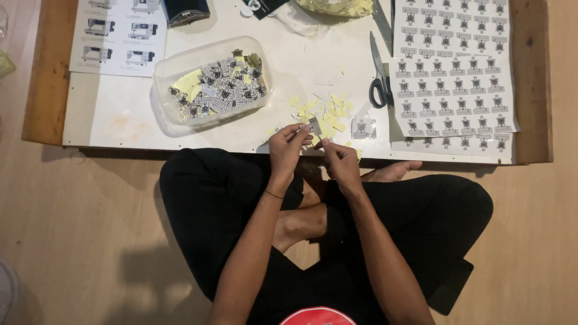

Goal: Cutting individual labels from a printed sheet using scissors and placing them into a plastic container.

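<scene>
— Looking down from the head camera, I have a small printed sticker [313, 126] pinched between both hands at the near edge of the low table [120, 120]: left hand [288, 147] gripping it, right hand [338, 161] with fingertips closed at its lower corner, probably to peel the backing.

— And around it?

— Yellow backing scraps [330, 111] lie just beyond the sticker, so waste drops close. Left of it, the clear tub [211, 81] collects cut pieces; right of it, scissors [379, 75] rest beside uncut sticker sheets [451, 84].
</scene>
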